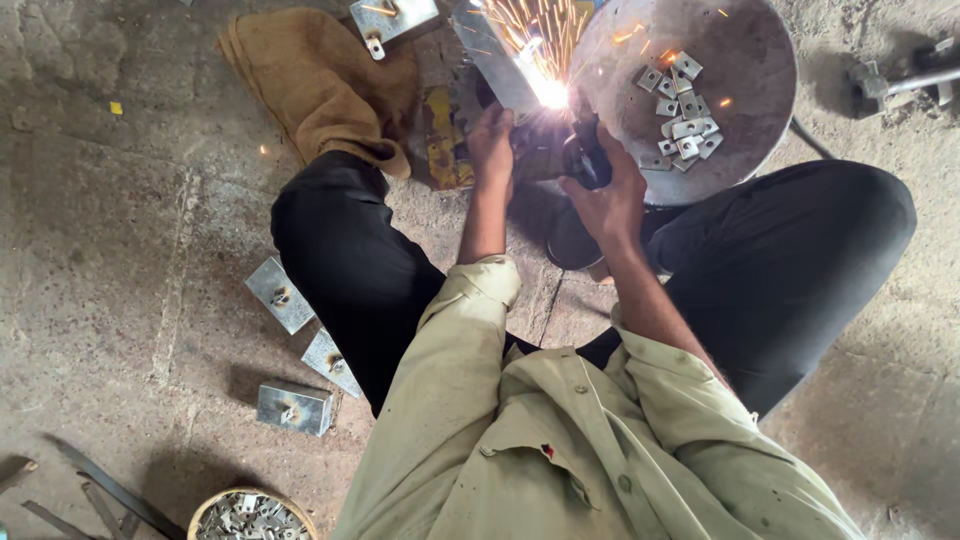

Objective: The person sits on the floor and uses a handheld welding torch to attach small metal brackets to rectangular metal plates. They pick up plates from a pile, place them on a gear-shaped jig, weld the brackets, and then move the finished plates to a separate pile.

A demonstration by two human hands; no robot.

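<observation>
On a rough, stained concrete floor [100,200] you sit with knees spread, black trousers and a pale khaki shirt filling the lower view.

Count what lies around you: three small galvanised metal brackets [281,294] on the floor by your left leg, one more bracket [392,18] at the top edge, one round steel pan [740,60] holding roughly a dozen small square plates [684,125], one shallow basket of metal bits [250,515] at the bottom edge, and one brown sack cloth [320,80] under your left knee.

Your left hand [492,140] is closed around the lower end of a flat metal workpiece [495,60]; its long axis runs up and slightly left, away from you. Your right hand [605,195] is wrapped around a dark angle grinder [580,155], which points left toward the workpiece. Sparks [545,40] fan upward where they meet, just beside the pan's rim.
</observation>
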